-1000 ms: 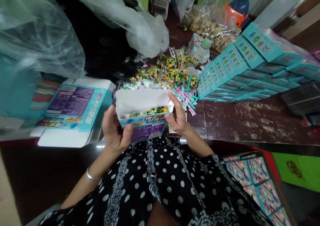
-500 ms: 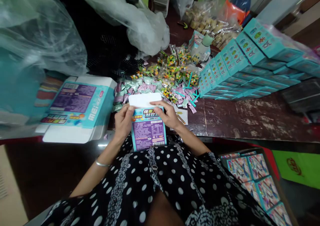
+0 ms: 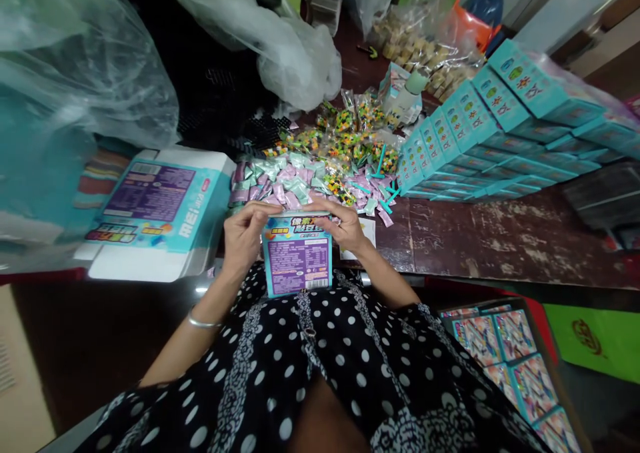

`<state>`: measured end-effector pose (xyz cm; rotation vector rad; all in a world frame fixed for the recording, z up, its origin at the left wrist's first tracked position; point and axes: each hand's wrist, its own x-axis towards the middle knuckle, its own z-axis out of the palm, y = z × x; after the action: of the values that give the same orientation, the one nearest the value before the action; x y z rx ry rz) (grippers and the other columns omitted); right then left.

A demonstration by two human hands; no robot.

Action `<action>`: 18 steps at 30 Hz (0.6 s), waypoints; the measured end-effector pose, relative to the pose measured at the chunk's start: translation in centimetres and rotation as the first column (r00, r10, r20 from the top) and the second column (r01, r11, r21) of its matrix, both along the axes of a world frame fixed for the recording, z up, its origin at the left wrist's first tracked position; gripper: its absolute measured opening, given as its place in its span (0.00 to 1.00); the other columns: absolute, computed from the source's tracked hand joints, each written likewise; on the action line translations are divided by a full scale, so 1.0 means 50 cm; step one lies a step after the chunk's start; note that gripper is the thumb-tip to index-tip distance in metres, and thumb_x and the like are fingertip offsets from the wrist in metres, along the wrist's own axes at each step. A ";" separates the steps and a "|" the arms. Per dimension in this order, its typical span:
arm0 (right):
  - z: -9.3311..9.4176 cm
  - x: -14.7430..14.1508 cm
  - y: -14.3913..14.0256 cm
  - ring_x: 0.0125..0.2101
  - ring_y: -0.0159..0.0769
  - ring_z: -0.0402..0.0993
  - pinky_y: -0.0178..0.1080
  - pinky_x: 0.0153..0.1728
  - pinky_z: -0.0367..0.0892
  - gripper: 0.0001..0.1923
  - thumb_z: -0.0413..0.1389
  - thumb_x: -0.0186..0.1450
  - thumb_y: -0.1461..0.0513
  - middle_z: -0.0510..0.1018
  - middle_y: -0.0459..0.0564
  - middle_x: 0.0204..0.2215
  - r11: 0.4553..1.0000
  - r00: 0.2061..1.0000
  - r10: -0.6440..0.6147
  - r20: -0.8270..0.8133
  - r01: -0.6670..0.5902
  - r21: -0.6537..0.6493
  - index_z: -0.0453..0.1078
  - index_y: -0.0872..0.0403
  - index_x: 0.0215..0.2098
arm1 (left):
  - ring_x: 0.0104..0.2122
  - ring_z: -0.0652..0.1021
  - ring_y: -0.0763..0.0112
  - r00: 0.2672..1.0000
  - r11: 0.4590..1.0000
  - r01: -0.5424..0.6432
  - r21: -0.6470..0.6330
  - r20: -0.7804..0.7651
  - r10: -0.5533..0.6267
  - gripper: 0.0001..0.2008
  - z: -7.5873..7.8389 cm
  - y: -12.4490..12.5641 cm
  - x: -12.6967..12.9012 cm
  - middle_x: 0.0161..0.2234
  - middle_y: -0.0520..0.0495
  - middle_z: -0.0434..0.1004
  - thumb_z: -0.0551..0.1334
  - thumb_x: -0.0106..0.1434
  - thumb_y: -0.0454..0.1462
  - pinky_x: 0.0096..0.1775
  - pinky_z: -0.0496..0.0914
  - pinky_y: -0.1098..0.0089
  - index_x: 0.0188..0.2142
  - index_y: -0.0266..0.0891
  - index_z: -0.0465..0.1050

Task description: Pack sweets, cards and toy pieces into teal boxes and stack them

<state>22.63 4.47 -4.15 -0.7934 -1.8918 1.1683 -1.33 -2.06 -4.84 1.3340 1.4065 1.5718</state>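
Purple-and-turquoise cardboard box [image 3: 300, 266]: gripped by left hand [image 3: 244, 239] and right hand [image 3: 346, 229], at brown worktop [image 3: 460, 246] front edge.
Closing: seemingly underway; pressing required.

Packing workshop; teal boxes [image 3: 473, 129] stacked toward right edge of worktop [image 3: 450, 239]; sachets [image 3: 285, 176] heaped near front edge; patterned packs [image 3: 535, 386] below.

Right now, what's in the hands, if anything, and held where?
One blue-and-purple box, held along its top end: left hand at the upper left corner, right hand at the upper right.
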 end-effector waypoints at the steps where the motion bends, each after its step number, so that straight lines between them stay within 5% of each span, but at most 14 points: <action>1: 0.003 -0.002 0.000 0.57 0.47 0.86 0.56 0.69 0.75 0.27 0.67 0.69 0.35 0.91 0.53 0.51 0.999 1.000 -0.002 -0.022 0.001 -0.041 0.88 0.45 0.50 | 0.42 0.86 0.53 1.000 1.000 0.020 -0.020 0.008 -0.019 0.31 0.007 0.003 -0.005 0.36 0.40 0.87 0.65 0.72 0.65 0.51 0.81 0.54 0.28 0.45 0.82; 5: 0.037 -0.008 0.010 0.49 0.45 0.87 0.52 0.60 0.78 0.25 0.72 0.64 0.37 0.90 0.54 0.44 0.985 1.000 -0.016 -0.022 0.012 -0.172 0.84 0.49 0.34 | 0.41 0.86 0.53 0.981 0.968 0.195 -0.159 0.030 -0.192 0.20 0.037 0.017 -0.030 0.38 0.41 0.89 0.77 0.63 0.58 0.47 0.83 0.56 0.31 0.46 0.87; 9: 0.086 0.004 0.040 0.57 0.44 0.85 0.49 0.65 0.74 0.20 0.72 0.67 0.48 0.89 0.51 0.56 0.951 0.950 0.253 0.185 -0.208 -0.229 0.88 0.47 0.53 | 0.42 0.86 0.53 0.931 0.915 0.348 -0.206 -0.034 -0.362 0.19 0.050 0.030 -0.049 0.43 0.40 0.89 0.79 0.60 0.54 0.44 0.83 0.57 0.43 0.47 0.92; 12: 0.108 0.014 0.064 0.63 0.45 0.82 0.48 0.69 0.72 0.23 0.68 0.71 0.48 0.87 0.49 0.62 0.898 0.874 0.412 0.257 -0.342 -0.278 0.86 0.43 0.61 | 0.42 0.86 0.52 0.942 0.933 0.318 -0.168 -0.058 -0.332 0.18 0.048 0.033 -0.043 0.41 0.40 0.88 0.78 0.62 0.56 0.45 0.84 0.54 0.42 0.48 0.92; 18: 0.115 0.013 0.080 0.60 0.42 0.84 0.44 0.64 0.76 0.23 0.62 0.77 0.44 0.89 0.50 0.58 0.923 0.897 0.338 0.286 -0.256 -0.288 0.87 0.44 0.60 | 0.40 0.84 0.55 0.979 0.973 0.189 -0.135 -0.051 -0.197 0.16 0.048 0.041 -0.016 0.38 0.42 0.88 0.74 0.67 0.54 0.43 0.82 0.55 0.43 0.49 0.93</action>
<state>23.28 8.46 1.61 -0.8968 -2.2346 1.5616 -2.11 -0.01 -2.42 1.4081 1.3478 1.3000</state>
